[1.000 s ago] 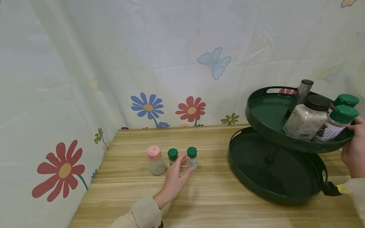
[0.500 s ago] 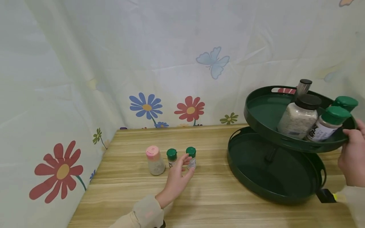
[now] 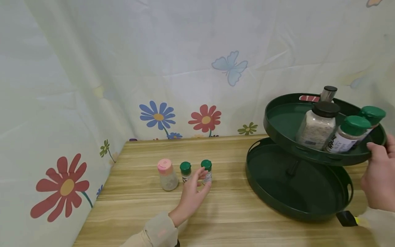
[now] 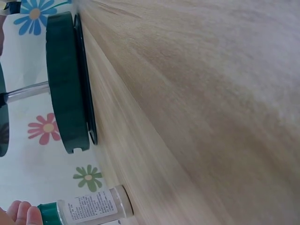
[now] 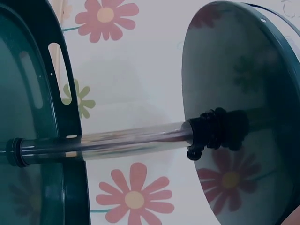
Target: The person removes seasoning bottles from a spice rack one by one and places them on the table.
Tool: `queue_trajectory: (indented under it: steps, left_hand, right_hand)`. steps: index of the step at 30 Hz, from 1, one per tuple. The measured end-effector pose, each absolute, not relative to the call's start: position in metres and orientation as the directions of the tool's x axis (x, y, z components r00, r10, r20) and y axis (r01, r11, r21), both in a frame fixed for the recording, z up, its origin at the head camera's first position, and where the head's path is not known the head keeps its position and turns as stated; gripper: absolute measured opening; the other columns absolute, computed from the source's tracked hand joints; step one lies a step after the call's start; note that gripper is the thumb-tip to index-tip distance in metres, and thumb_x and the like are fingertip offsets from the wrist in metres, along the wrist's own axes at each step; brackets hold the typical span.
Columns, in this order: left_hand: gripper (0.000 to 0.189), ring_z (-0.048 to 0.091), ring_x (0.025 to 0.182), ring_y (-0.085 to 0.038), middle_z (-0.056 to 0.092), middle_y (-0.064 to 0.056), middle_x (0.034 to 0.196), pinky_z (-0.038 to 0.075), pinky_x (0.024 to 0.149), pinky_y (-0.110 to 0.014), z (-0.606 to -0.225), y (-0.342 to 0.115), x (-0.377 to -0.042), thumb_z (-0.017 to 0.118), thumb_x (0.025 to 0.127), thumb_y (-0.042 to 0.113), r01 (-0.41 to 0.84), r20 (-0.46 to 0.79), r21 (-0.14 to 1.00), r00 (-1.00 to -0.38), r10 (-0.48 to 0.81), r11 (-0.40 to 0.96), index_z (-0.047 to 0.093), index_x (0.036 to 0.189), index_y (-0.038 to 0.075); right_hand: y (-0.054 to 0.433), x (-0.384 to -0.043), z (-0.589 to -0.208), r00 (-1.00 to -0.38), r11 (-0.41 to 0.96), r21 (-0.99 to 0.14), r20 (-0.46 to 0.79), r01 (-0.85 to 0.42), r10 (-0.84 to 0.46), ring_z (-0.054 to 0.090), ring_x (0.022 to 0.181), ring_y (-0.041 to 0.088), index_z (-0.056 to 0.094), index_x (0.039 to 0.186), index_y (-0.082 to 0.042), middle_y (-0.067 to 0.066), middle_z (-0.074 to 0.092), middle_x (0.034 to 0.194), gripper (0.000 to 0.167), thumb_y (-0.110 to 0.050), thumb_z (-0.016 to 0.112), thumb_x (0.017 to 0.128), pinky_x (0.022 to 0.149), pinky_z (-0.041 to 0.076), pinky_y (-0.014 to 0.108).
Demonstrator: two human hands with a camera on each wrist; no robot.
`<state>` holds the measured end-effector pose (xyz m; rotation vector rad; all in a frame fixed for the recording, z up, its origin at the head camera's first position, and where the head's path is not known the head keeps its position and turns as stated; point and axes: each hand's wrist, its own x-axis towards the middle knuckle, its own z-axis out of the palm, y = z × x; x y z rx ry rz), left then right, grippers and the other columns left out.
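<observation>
My left hand (image 3: pixel 192 192) is beside a small green-capped spice bottle (image 3: pixel 208 176) standing on the table, its fingers loosely bent in front of the cap. In the left wrist view the fingertips are close to the cap of the labelled bottle (image 4: pixel 91 207). At the right, my right hand (image 3: pixel 380 175) grips the rim of the upper tray (image 3: pixel 287 118) of a dark green two-tier turntable, thumb over the edge. That tray bears a black-lidded jar of pale grains (image 3: pixel 316 130), two green-capped spice bottles, the front one (image 3: pixel 340 140) labelled, and a dark-capped cylinder (image 3: pixel 327 94).
A pink-lidded shaker (image 3: pixel 168 180) and another green-capped bottle (image 3: pixel 186 169) stand on the wooden table (image 3: pixel 234 212) left of my hand. The lower tray (image 3: pixel 296 192) carries nothing. A clear post (image 5: pixel 136 140) joins the tiers. A flowered sheet (image 3: pixel 185 68) hangs behind.
The upper tray has turned, carrying its jar and front bottle leftward. My right hand has shifted left and slightly down with the rim. The left hand has barely moved.
</observation>
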<state>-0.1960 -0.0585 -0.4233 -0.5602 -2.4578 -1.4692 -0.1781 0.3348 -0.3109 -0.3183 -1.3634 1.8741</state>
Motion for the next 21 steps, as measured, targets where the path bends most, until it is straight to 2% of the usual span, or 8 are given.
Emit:
queue_trajectory:
  steps: [4, 9, 12, 13, 15, 17, 19, 21]
  left_hand:
    - [0.048, 0.053, 0.107, -0.023, 0.054, -0.009, 0.121, 0.046, 0.081, -0.04, -0.424, -0.059, -0.196, 0.054, 0.088, 0.022, 0.445, 0.393, 0.787, -0.896, 0.208, 0.428, 0.038, 0.129, 0.002]
    - [0.049, 0.054, 0.107, -0.021, 0.055, -0.008, 0.12, 0.046, 0.081, -0.039, -0.425, -0.06, -0.196, 0.053, 0.088, 0.028, 0.448, 0.399, 0.781, -0.894, 0.204, 0.436, 0.039, 0.128, 0.003]
    - [0.049, 0.054, 0.107, -0.02, 0.055, -0.007, 0.12, 0.046, 0.082, -0.039, -0.426, -0.06, -0.195, 0.053, 0.088, 0.028, 0.441, 0.393, 0.784, -0.897, 0.2, 0.436, 0.04, 0.128, 0.003]
    - [0.049, 0.054, 0.107, -0.02, 0.055, -0.007, 0.12, 0.047, 0.082, -0.038, -0.426, -0.06, -0.195, 0.053, 0.088, 0.028, 0.443, 0.395, 0.783, -0.896, 0.201, 0.437, 0.04, 0.128, 0.003]
    - [0.049, 0.054, 0.107, -0.021, 0.055, -0.008, 0.12, 0.047, 0.081, -0.037, -0.427, -0.061, -0.194, 0.053, 0.088, 0.029, 0.447, 0.399, 0.781, -0.894, 0.203, 0.435, 0.04, 0.128, 0.003]
    - [0.05, 0.054, 0.107, -0.022, 0.055, -0.009, 0.12, 0.047, 0.081, -0.036, -0.427, -0.062, -0.194, 0.053, 0.088, 0.03, 0.449, 0.4, 0.784, -0.894, 0.203, 0.429, 0.04, 0.128, 0.002]
    - [0.051, 0.054, 0.107, -0.023, 0.055, -0.009, 0.12, 0.047, 0.081, -0.037, -0.427, -0.062, -0.194, 0.053, 0.088, 0.031, 0.447, 0.399, 0.786, -0.894, 0.202, 0.426, 0.04, 0.128, 0.002]
    - [0.052, 0.053, 0.107, -0.023, 0.055, -0.009, 0.12, 0.046, 0.082, -0.038, -0.427, -0.063, -0.194, 0.053, 0.087, 0.031, 0.438, 0.389, 0.794, -0.899, 0.2, 0.421, 0.039, 0.128, 0.002]
  right_hand:
    - [0.33, -0.176, -0.31, -0.663, -0.073, -0.918, 0.224, -0.389, 0.714, 0.043, 0.09, 0.003, 0.048, 0.121, -0.016, -0.005, 0.047, 0.11, 0.03, -0.011, 0.04, 0.093, 0.068, 0.04, 0.004]
    - [0.323, -0.174, -0.311, -0.63, -0.035, -0.901, 0.274, -0.432, 0.727, 0.041, 0.1, 0.003, 0.047, 0.122, -0.014, -0.005, 0.044, 0.11, 0.032, -0.009, 0.041, 0.091, 0.08, 0.036, 0.007]
    - [0.32, -0.173, -0.31, -0.617, -0.017, -0.907, 0.273, -0.422, 0.738, 0.039, 0.099, 0.002, 0.047, 0.122, -0.014, -0.005, 0.043, 0.108, 0.032, -0.008, 0.042, 0.091, 0.08, 0.035, 0.006]
    - [0.32, -0.172, -0.309, -0.619, -0.005, -0.917, 0.265, -0.399, 0.739, 0.037, 0.101, 0.001, 0.045, 0.124, -0.015, -0.006, 0.041, 0.111, 0.034, -0.008, 0.041, 0.091, 0.083, 0.033, 0.006]
    - [0.32, -0.17, -0.308, -0.633, 0.057, -0.954, 0.239, -0.294, 0.736, 0.032, 0.114, 0.002, 0.035, 0.132, -0.017, -0.004, 0.036, 0.126, 0.04, -0.011, 0.036, 0.093, 0.092, 0.027, 0.005]
    - [0.321, -0.169, -0.305, -0.635, 0.086, -0.966, 0.227, -0.245, 0.738, 0.022, 0.123, 0.002, 0.027, 0.136, -0.017, -0.005, 0.026, 0.137, 0.043, -0.012, 0.032, 0.094, 0.102, 0.018, 0.007]
    - [0.324, -0.169, -0.303, -0.639, 0.101, -0.97, 0.224, -0.223, 0.736, 0.013, 0.127, 0.0, 0.02, 0.138, -0.018, -0.006, 0.017, 0.142, 0.044, -0.012, 0.028, 0.095, 0.106, 0.007, 0.011]
    - [0.327, -0.172, -0.302, -0.611, 0.076, -0.954, 0.246, -0.29, 0.752, 0.015, 0.126, 0.001, 0.025, 0.134, -0.015, -0.006, 0.021, 0.138, 0.04, -0.01, 0.028, 0.094, 0.107, 0.007, 0.011]
